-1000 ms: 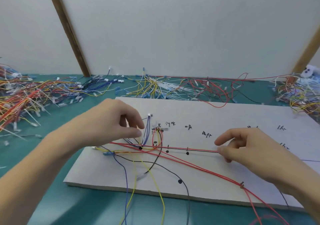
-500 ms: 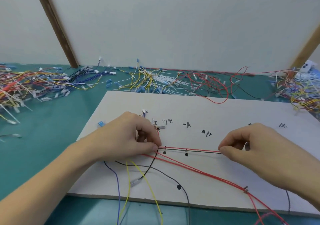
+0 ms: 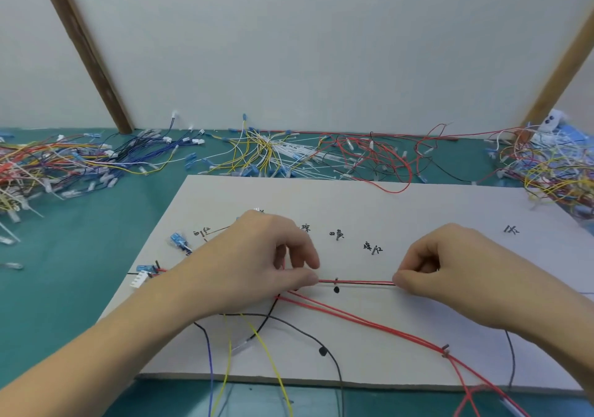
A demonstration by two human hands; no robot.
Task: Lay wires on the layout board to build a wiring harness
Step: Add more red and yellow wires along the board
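Observation:
A white layout board [image 3: 401, 204] with handwritten labels and small black pegs lies on the green table. A red and black wire pair [image 3: 356, 283] runs straight across the board past a peg [image 3: 336, 280]. My left hand [image 3: 257, 262] pinches its left end between thumb and fingers. My right hand [image 3: 450, 265] pinches its right end. More red wires [image 3: 369, 320] slant down to a peg [image 3: 445, 349] at the lower right. Black, yellow and blue wires [image 3: 257, 336] hang over the board's front edge.
Heaps of loose wires lie on the table: mixed colours at far left [image 3: 48, 169], yellow and white at the back [image 3: 266, 150], red [image 3: 379, 156], and a tangle at right [image 3: 553, 172]. Blue connectors [image 3: 178, 241] and a white connector [image 3: 139, 278] sit at the board's left edge.
My left hand dropped from the upper wire bundle to the red and black pair and slid right along it. My right hand curled shut on the pair. The view shifted.

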